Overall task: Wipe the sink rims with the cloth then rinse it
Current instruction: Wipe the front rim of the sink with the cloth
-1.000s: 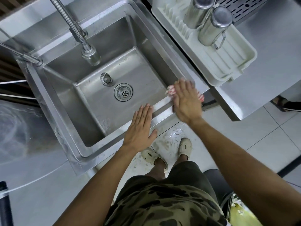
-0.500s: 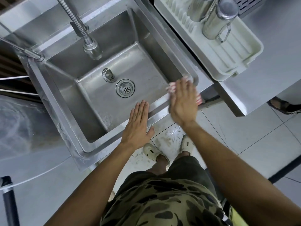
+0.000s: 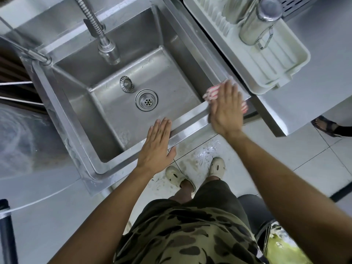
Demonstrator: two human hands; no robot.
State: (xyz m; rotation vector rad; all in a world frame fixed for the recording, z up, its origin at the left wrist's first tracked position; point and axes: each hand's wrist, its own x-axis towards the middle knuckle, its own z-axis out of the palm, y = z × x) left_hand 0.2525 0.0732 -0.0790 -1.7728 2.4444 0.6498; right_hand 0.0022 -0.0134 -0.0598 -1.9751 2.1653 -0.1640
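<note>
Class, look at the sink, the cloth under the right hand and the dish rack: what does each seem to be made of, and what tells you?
Sink: likely stainless steel, with a brushed grey sheen and reflections.
Cloth: soft fabric, pink-and-white striped, bunched under the right hand.
Dish rack: probably plastic, matte off-white with moulded ribs.

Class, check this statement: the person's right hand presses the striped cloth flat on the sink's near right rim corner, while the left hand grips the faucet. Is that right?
Not quite. In the head view the left hand lies flat on the sink's front rim, fingers straight, well away from the faucet. The rest holds: the right hand presses the striped cloth on the near right rim corner.
</note>
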